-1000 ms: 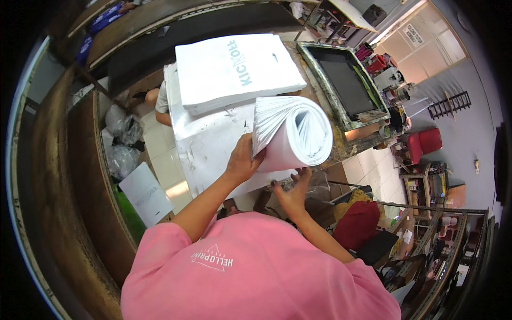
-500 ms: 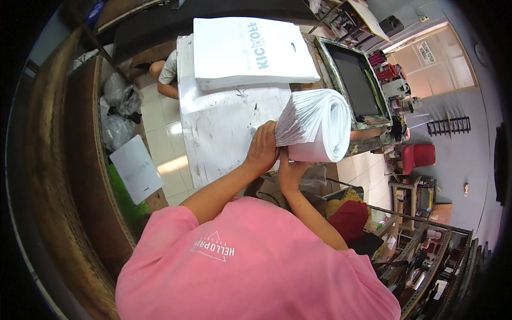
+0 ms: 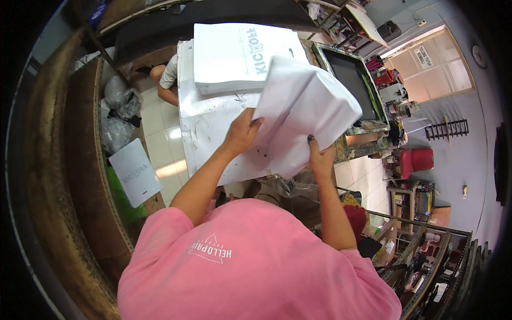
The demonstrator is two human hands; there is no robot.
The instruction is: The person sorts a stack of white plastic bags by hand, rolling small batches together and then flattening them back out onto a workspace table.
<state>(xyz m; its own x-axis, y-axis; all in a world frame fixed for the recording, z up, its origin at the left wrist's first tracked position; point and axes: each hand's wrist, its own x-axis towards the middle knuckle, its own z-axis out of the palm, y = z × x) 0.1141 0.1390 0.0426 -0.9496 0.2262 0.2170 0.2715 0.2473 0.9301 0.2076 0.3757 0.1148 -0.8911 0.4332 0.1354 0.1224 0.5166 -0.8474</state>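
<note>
A thick folded bundle of white bags (image 3: 306,109) is tilted up over the table's near right part, its sheets curving open. My left hand (image 3: 242,130) is closed on the bundle's left edge. At its lower right side, my right hand (image 3: 321,159) grips it with the thumb on the near face and the fingers hidden behind. Just beyond lies a neat stack of white bags (image 3: 226,56) with grey print and a handle slot, partly covered by the bundle.
A stained white sheet covers the table (image 3: 205,144). A framed printing screen (image 3: 349,74) lies at the right, near several ink pots (image 3: 394,93). One printed white bag (image 3: 135,172) rests on the left shelf. Another person's arm (image 3: 169,93) shows beyond the table's left edge.
The bundle has turned from a tight curl with its edges fanned to a looser, tilted fold facing me. My hands have moved apart, the left leftward and the right rightward.
</note>
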